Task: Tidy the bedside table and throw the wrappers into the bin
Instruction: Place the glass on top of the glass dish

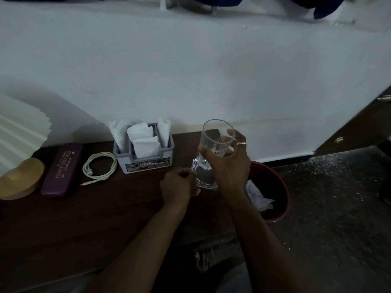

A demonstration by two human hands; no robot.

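Observation:
A tall clear glass (213,134) stands tilted near the right end of the dark wooden bedside table (105,210). My right hand (228,163) is wrapped around its middle, and a ring shows on one finger. My left hand (179,182) is curled into a fist on the table, pressed against the glass's foot; I cannot see anything inside the fist. Just beyond the table's right edge, a red bin (284,187) sits on the floor with white crumpled wrappers (259,197) inside it.
A grey tissue holder (146,159) stuffed with white napkins stands at the back by the wall. Left of it lie a coiled white cable (99,168), a purple spectacle case (62,169) and a lamp with a pleated shade (19,127) on a wooden base (21,178). Speckled dark floor (328,208) spreads to the right.

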